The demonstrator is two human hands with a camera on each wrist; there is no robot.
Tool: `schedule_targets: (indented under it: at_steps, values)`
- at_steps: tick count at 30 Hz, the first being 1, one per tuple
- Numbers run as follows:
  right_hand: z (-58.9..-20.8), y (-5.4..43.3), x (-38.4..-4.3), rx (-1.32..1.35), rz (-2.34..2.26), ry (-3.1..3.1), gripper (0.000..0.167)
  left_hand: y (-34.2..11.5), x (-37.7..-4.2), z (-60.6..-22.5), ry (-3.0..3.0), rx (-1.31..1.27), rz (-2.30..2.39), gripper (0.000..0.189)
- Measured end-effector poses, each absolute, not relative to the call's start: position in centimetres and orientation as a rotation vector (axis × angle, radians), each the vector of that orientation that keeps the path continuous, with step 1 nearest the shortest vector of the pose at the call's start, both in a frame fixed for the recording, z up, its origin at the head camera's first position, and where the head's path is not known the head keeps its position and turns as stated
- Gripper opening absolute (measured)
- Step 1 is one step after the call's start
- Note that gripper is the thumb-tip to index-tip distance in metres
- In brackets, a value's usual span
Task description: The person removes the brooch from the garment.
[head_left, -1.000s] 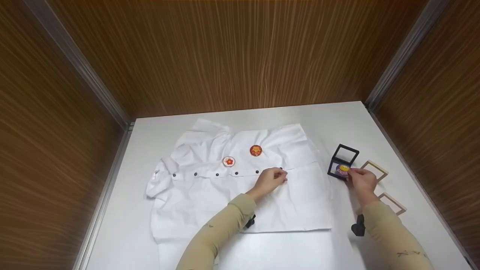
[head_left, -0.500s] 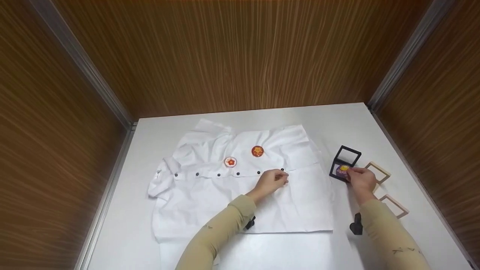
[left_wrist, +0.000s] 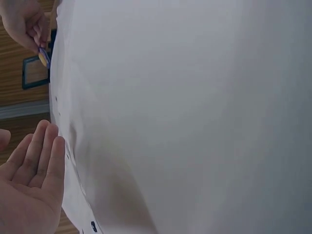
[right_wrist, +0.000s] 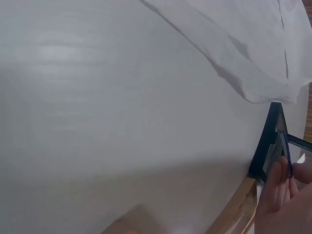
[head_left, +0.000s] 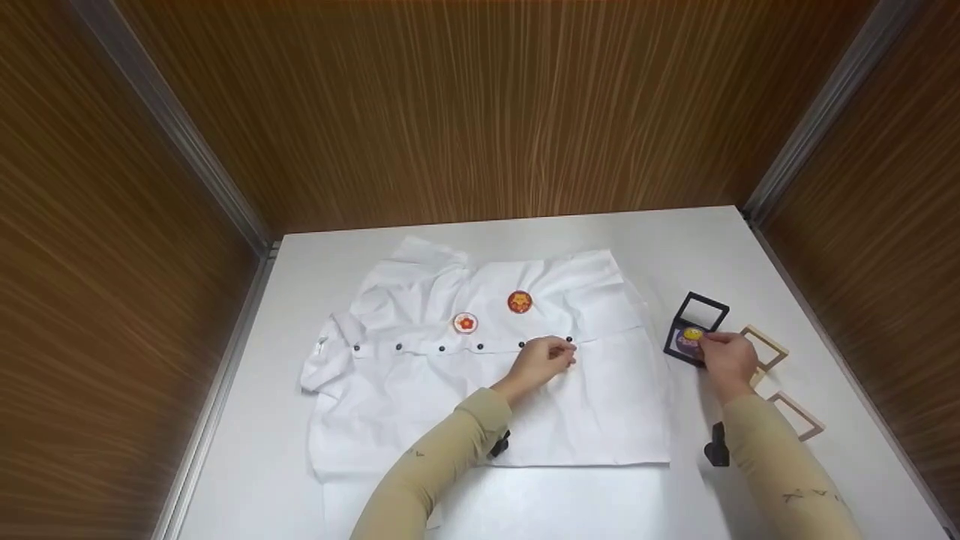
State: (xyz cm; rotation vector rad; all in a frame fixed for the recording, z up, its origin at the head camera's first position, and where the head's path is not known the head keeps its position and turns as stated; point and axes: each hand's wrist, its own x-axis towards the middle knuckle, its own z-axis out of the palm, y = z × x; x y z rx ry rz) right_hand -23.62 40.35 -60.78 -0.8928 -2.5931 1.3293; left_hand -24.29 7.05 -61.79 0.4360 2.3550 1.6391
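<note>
Between right thumb and fingers, my right hand (head_left: 729,364) pinches a purple button badge (head_left: 688,341) with a yellow figure on it. The badge is tilted over the base of a black display case (head_left: 684,306) whose lid stands open. In the right wrist view the badge (right_wrist: 286,148) appears edge-on, just over the case. My left hand (head_left: 536,362) is over a white shirt (head_left: 615,405), near its row of dark buttons, and holds nothing. Its fingers look straight in the left wrist view. Two round badges lie on the shirt, one red (head_left: 520,301) and one white with a red flower (head_left: 465,323).
Right of the black case lie wooden-edged frames, one pale (head_left: 766,339) and one pinkish (head_left: 802,409), beside my right forearm. The white table (head_left: 675,247) is closed in by brown wood-grain panels (head_left: 480,112) at the back and sides.
The head view has drifted slightly, shifting the table things rightward. The badge in my right hand has tilted a little over the case, showing more yellow. My left hand stays put.
</note>
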Motion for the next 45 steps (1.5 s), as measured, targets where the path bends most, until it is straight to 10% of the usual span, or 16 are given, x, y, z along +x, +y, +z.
schedule_targets:
  at_steps: [45]
  values:
    - [-60.4, 41.1, -23.3, -0.758, 1.081, -2.765, 0.04, 3.6, -24.8, -61.4, 2.451, 0.426, 1.567, 0.024]
